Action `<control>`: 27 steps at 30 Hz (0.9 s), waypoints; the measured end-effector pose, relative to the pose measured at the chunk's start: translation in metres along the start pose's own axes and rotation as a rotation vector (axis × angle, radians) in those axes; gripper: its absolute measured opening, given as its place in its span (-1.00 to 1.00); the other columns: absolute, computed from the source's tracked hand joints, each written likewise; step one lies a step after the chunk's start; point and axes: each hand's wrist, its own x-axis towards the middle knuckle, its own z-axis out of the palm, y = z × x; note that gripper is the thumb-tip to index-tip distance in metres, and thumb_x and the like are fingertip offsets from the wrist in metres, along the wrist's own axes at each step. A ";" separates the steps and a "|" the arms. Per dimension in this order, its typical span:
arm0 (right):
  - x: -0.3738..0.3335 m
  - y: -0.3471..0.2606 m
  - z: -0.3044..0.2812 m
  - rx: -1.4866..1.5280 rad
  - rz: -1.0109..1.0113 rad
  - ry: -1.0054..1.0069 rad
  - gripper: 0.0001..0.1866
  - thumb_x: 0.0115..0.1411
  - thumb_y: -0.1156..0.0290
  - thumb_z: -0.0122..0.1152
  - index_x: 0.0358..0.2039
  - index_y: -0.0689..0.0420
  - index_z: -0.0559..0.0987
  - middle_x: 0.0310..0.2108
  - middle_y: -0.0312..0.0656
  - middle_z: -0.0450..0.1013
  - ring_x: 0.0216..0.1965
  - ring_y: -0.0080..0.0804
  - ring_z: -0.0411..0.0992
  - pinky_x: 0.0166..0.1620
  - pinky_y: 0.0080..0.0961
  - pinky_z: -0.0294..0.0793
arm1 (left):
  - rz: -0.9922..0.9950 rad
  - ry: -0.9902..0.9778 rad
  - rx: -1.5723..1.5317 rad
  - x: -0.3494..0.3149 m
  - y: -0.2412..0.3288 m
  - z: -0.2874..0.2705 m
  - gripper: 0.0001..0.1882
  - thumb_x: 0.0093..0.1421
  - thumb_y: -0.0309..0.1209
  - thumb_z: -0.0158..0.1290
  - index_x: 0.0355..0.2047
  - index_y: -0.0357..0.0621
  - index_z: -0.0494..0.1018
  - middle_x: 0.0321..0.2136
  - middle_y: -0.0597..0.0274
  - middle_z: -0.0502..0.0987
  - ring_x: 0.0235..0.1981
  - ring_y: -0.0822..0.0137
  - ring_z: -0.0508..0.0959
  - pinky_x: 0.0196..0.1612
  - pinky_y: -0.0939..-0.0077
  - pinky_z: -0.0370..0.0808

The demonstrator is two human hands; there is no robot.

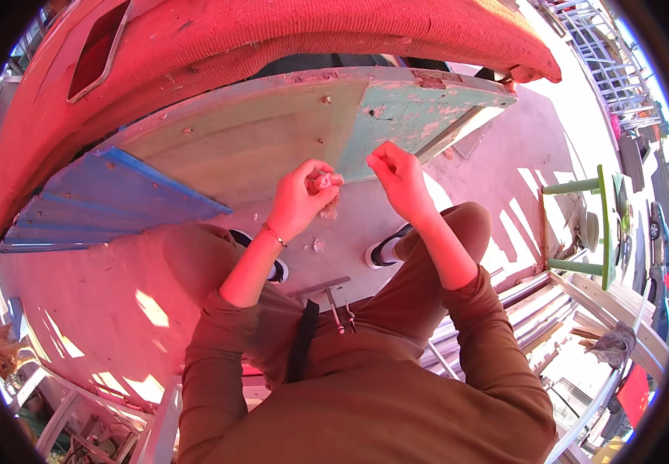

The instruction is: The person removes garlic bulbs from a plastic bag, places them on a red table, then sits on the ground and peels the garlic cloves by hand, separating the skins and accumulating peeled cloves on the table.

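Observation:
In front of my knees, my left hand (301,199) is closed round a small wad of brownish, fluffy fibre (331,208), which sticks out below its fingers. To its right, my right hand (401,182) is raised with thumb and fingertips pinched together. Whatever lies in that pinch, if anything, is too small to make out. The two hands are apart. Just beyond them stands a curved wooden panel (273,127), part bare tan and part flaking teal paint, with several small fixings. Red ribbed fabric (288,35) covers the large piece above the panel.
A blue slatted panel (110,201) leans at the left. Between my shoes, a small pale scrap (318,244) lies on the concrete floor (110,294). On the right are a green wooden frame (604,224) and stacked pale boards (535,309). White frames (60,417) stand lower left.

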 end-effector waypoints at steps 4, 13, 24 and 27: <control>0.001 0.004 0.032 0.106 0.000 -0.122 -0.82 0.37 0.42 0.21 -0.18 0.27 0.48 -0.50 -0.26 0.46 -0.51 -0.61 0.38 -0.42 -0.58 0.37 | 0.004 0.038 0.130 0.003 -0.011 -0.004 -0.77 0.25 -0.58 0.17 -0.10 -0.37 0.47 -0.33 0.29 0.62 -0.34 0.52 0.63 -0.23 0.58 0.57; 0.003 0.016 0.061 0.127 0.027 -0.117 -0.80 0.44 0.40 0.10 -0.30 0.23 0.39 -0.49 -0.16 0.45 -0.49 -0.66 0.29 -0.42 -0.56 0.33 | 0.077 0.139 0.176 0.009 -0.028 0.014 -0.75 0.11 -0.57 0.22 -0.18 -0.32 0.55 -0.39 0.08 0.52 -0.44 0.22 0.59 -0.28 0.42 0.55; 0.010 0.041 0.062 0.746 0.388 -0.150 -0.70 0.54 0.26 -0.13 -0.34 0.11 0.40 -0.56 -0.40 0.23 -0.61 -0.69 0.11 -0.55 -0.68 0.06 | -0.007 0.184 -0.037 0.012 -0.036 0.025 -0.73 0.17 -0.54 0.28 -0.14 -0.29 0.48 -0.33 0.26 0.57 -0.37 0.51 0.59 -0.27 0.56 0.57; 0.011 0.044 0.058 0.889 0.472 -0.209 -0.67 0.55 0.20 -0.17 -0.32 0.10 0.41 -0.56 -0.39 0.24 -0.63 -0.67 0.09 -0.56 -0.69 0.03 | -0.034 0.177 -0.099 0.012 -0.035 0.020 -0.72 0.22 -0.54 0.26 -0.10 -0.24 0.43 -0.27 0.30 0.56 -0.30 0.56 0.56 -0.23 0.60 0.56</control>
